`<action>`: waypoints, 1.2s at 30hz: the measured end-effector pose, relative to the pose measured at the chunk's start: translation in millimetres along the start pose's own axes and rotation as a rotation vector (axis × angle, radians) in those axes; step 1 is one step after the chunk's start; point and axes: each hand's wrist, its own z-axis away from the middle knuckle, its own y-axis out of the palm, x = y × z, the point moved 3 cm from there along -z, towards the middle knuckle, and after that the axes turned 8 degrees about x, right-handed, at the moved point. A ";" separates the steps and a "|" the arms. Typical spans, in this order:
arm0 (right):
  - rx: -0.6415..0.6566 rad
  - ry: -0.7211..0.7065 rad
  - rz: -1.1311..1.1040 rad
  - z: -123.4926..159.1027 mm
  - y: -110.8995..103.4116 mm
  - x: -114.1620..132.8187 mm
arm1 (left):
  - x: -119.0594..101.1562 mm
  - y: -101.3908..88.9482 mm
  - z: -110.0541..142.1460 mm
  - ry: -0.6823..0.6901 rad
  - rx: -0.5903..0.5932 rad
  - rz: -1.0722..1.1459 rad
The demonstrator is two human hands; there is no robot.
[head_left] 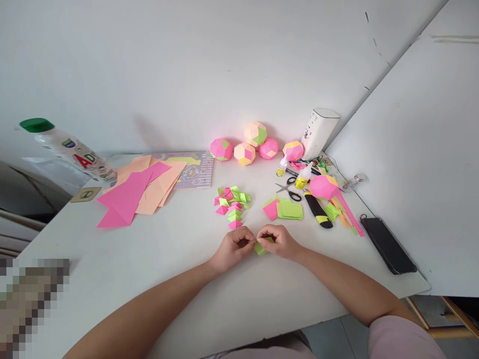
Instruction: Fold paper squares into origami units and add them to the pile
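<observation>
Between my hands, near the middle of the table, is a small green paper piece (264, 248). My left hand (235, 248) pinches its left edge, fingertips closed. From the other side my right hand (280, 241) grips the same paper between thumb and fingers. Part of the paper is hidden behind the fingers. Just beyond lies a cluster of folded pink and green paper units (232, 204). To its right, several green paper squares (291, 210) are stacked beside a pink square (271, 210).
Scissors (290, 189), a box cutter (318, 209), glue bottles (304, 176) and a phone (389, 244) lie to the right. Several paper balls (245, 153) sit against the wall. Pink sheets (130, 197) and a tall bottle (75, 152) stand left.
</observation>
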 end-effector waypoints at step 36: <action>-0.055 0.054 -0.232 5.8 -5.3 -10.9 | 4.3 -6.3 0.4 -0.184 -0.030 0.438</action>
